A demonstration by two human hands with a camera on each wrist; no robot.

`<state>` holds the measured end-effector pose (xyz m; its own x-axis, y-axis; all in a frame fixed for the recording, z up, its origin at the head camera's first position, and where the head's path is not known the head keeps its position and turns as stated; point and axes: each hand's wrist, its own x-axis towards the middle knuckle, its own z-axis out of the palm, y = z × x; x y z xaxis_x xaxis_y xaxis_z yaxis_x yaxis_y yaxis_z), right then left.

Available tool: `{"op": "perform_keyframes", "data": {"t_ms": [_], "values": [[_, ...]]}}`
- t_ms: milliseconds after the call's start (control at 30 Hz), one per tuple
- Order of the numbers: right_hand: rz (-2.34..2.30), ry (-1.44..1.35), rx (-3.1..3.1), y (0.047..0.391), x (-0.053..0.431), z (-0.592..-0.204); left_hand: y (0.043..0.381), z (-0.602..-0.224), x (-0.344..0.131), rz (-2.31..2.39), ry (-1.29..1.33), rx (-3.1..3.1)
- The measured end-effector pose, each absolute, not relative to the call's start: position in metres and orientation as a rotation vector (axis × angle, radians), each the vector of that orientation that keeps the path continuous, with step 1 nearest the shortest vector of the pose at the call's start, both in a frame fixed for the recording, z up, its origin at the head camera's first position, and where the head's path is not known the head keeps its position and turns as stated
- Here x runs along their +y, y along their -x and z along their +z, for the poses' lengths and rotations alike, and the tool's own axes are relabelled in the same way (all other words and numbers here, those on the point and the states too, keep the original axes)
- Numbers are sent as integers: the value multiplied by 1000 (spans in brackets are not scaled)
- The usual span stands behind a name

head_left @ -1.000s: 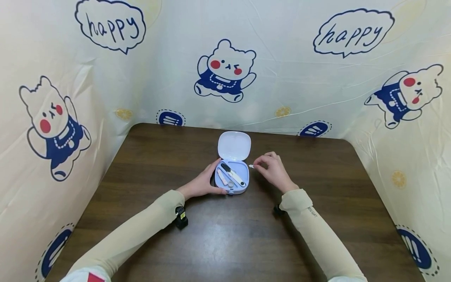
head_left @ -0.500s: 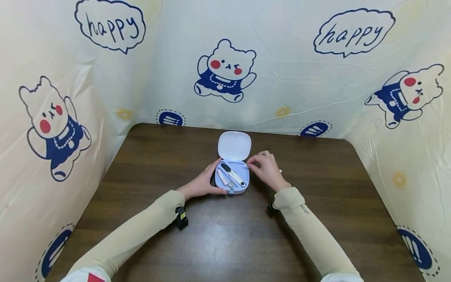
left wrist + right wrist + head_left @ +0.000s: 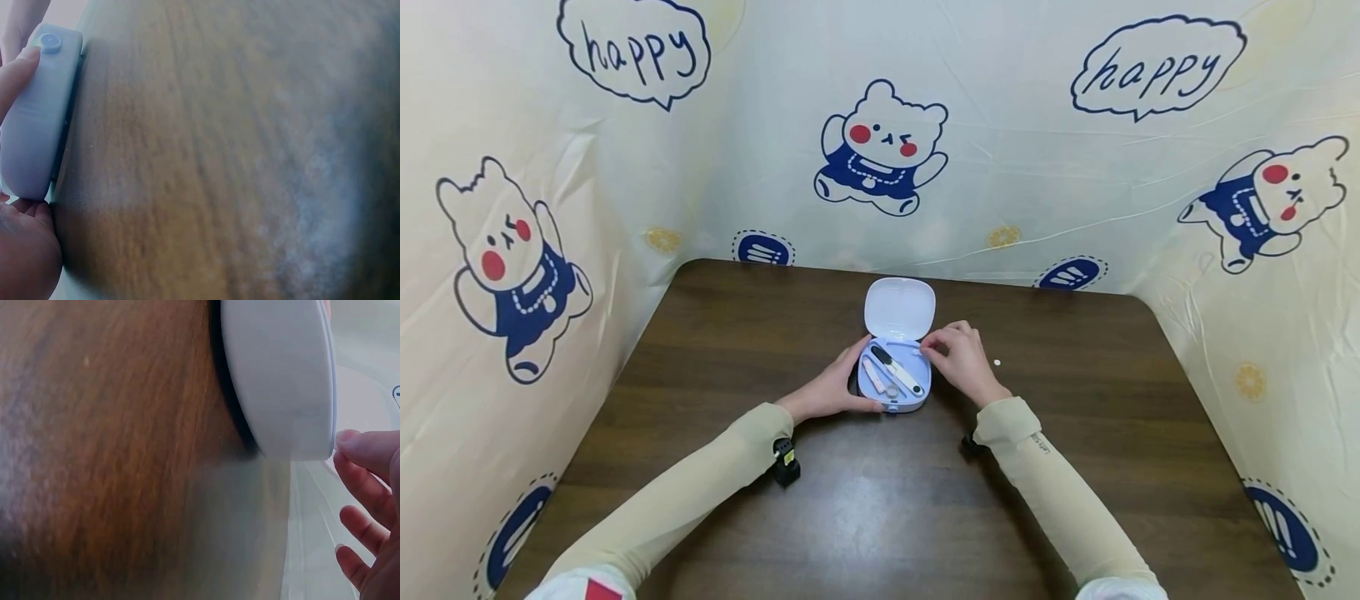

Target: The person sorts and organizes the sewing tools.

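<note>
A light blue plastic case (image 3: 920,375) stands on the table with its translucent lid (image 3: 900,309) raised. My left hand (image 3: 827,388) grips its left side, the thumb at the front by the round latch button (image 3: 50,42). Inside lie a slim white-and-black tool (image 3: 897,372), a pale pinkish stick (image 3: 873,377) and a small round piece (image 3: 892,391). My right hand (image 3: 962,360) is at the case's back right rim, thumb and forefinger pinching a small whitish piece (image 3: 917,351) over the inside. Its kind is too small to make out. In the right wrist view the fingertips hide it.
A tiny white round thing (image 3: 997,362) lies on the dark wooden table (image 3: 760,333) just right of my right hand. Behind the table and at both sides hangs a pale curtain (image 3: 1000,183) with printed bears.
My right hand has moved left with the small whitish piece, from beside the case to over its back right edge. The tiny white thing on the table came into view. My left hand has stayed.
</note>
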<state>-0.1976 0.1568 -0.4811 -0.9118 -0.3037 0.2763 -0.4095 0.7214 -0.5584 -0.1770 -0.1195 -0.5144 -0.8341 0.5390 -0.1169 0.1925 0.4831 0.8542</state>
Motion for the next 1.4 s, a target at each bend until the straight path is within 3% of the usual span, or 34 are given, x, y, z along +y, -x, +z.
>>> {"op": "perform_keyframes", "data": {"t_ms": [533, 1400], "values": [[996, -447, -2862, 203, 149, -484, 176, -514, -118, 1308, -613, 2364], [913, -530, -2865, 197, 148, -484, 176, -513, -119, 1300, -608, 2362]]}}
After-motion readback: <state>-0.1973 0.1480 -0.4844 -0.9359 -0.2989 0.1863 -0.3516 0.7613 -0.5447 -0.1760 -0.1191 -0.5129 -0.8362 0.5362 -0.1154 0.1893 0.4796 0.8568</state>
